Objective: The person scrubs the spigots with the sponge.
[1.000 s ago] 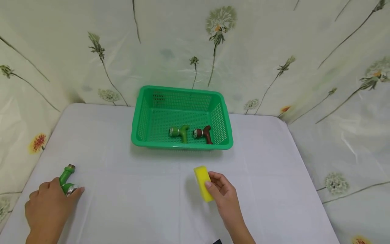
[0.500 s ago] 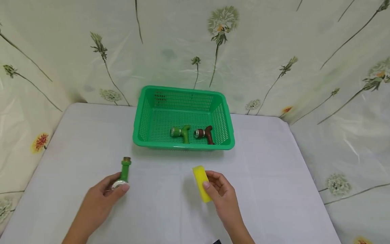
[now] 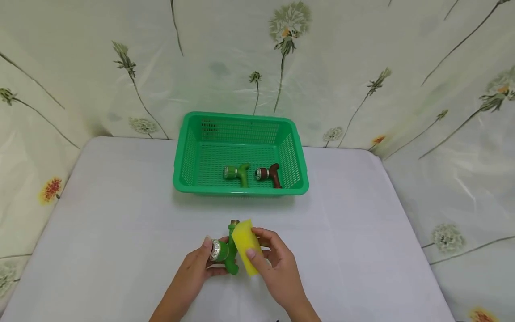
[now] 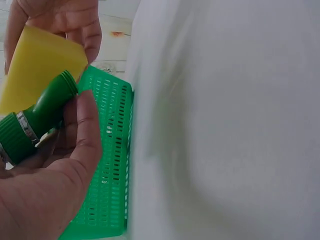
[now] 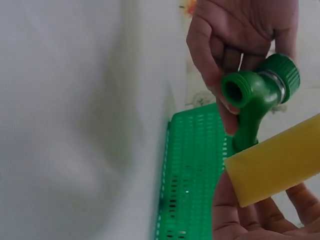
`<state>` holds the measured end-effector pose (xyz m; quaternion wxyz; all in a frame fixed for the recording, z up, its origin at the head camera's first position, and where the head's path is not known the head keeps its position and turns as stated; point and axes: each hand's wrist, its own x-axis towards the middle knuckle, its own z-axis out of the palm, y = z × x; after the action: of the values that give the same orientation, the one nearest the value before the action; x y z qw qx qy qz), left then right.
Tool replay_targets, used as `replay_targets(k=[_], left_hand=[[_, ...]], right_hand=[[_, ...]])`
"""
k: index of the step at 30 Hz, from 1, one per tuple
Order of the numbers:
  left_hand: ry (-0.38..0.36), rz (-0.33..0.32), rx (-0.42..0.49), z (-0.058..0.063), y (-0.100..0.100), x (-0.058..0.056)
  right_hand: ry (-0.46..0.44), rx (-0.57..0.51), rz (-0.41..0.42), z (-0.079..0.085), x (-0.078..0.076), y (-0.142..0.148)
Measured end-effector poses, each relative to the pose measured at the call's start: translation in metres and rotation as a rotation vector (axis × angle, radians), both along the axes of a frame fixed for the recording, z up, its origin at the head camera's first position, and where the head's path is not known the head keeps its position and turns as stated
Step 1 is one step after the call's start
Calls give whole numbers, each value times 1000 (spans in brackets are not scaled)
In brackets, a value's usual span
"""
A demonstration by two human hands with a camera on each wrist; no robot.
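Note:
My left hand (image 3: 191, 270) holds a green tap (image 3: 231, 257) above the front middle of the table, thumb at its silver-rimmed knob. The tap's brass-coloured threaded end points toward the basket. In my right hand (image 3: 280, 270) is a yellow sponge (image 3: 244, 243), pinched between thumb and fingers. The sponge lies along the tap's threaded pipe and hides part of it; whether they touch, I cannot tell. From the right wrist, the tap's spout opening (image 5: 235, 91) faces the camera, and the sponge (image 5: 275, 165) covers the pipe's far end.
Behind the hands stands a green plastic basket (image 3: 241, 193). Inside it lie a light green tap (image 3: 242, 173) and a dark red tap (image 3: 274, 174). A white cloth covers the table (image 3: 120, 214), and a flower-printed sheet (image 3: 217, 58) hangs behind and at both sides.
My left hand has brought the green tap from the table's left side to the middle and turned it, knob now facing left. The right hand has shifted slightly left, bringing the sponge to the tap.

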<state>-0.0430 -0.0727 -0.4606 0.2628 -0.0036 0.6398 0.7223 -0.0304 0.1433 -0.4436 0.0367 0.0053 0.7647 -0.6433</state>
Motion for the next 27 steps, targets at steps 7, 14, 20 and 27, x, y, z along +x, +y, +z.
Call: replay_targets(k=[7, 14, 20, 27], left_hand=[[-31, 13, 43, -4, 7, 2], [4, 25, 75, -5, 11, 5], [-33, -2, 169, -6, 6, 7], [-15, -45, 206, -4, 1, 4]], right_hand=[[88, 96, 7, -3, 6, -10], [285, 336, 32, -10, 10, -14], [480, 483, 27, -16, 4, -5], [517, 571, -33, -19, -2, 8]])
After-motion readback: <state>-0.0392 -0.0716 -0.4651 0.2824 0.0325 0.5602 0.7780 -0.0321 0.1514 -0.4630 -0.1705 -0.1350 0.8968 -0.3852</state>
